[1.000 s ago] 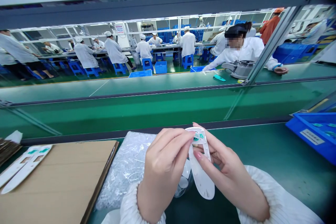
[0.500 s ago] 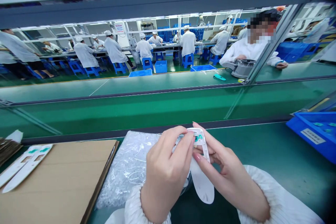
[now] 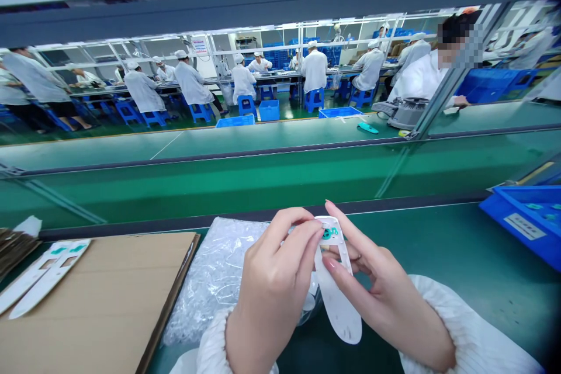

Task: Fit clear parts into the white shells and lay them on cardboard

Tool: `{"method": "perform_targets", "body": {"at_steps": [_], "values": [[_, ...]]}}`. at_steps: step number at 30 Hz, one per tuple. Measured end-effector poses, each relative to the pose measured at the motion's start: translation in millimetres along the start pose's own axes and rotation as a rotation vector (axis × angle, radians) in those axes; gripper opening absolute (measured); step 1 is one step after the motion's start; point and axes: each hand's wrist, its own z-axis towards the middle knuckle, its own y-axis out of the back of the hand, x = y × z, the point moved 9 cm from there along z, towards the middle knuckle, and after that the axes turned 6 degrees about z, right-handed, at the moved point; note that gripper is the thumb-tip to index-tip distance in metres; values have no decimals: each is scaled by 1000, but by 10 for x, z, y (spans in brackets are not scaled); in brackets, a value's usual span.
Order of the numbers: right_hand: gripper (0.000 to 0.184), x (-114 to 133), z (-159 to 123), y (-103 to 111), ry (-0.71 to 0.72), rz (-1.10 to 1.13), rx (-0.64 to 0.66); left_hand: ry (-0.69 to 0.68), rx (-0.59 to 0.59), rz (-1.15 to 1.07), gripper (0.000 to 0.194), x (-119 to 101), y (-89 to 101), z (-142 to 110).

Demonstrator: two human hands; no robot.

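My right hand grips a long white plastic shell with a rounded lower end and a rectangular opening, like a remote control cover. Its thumb lies along the front and the other fingers are behind and beside it. Small green pieces sit at the shell's top end. My left hand has thumb and forefinger pinched together at those green pieces; whatever is between the fingertips is hidden. Behind the left hand, below the shell's opening, a clear round container with pale contents shows in part.
Two similar white shells with green pieces lie on stacked cardboard at left. Clear plastic bags lie beside it. A blue bin stands at right. Beyond the bench barrier, a co-worker sits near a grey device.
My left fingertips have shifted slightly off the green pieces, so more of them shows. The shell has tilted a little. The co-worker across has leaned to the right.
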Motion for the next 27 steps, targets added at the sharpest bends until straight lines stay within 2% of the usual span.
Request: {"method": "perform_targets", "body": {"at_steps": [5,7,9,11,12,13,15,19,22,27], "values": [[64,-16,-24,-8,-9,-22,20,-23,39,67,16,-36,-24,-5],[63,-3,-40,-2,-4,-35,14,0,51,21,16,-7,-28,9],[64,18,-52,11,2,-44,-2,131,67,-166,11,132,-40,28],[67,41,-56,17,6,-42,-10,368,131,-447,5,341,-144,0],[68,55,-55,17,11,-37,-10,487,195,-589,9,414,-239,-40],[68,66,-54,15,16,-30,-6,583,264,-709,14,448,-334,-87],[67,90,-50,18,34,-16,3,657,356,-837,19,427,-442,-143],[53,104,-39,99,49,23,-43,574,325,-735,16,319,-384,-117],[40,132,-30,174,74,81,-110,517,360,-701,17,187,-375,-107],[43,186,-28,141,66,132,-128,440,352,-660,38,52,-340,-72]]}}
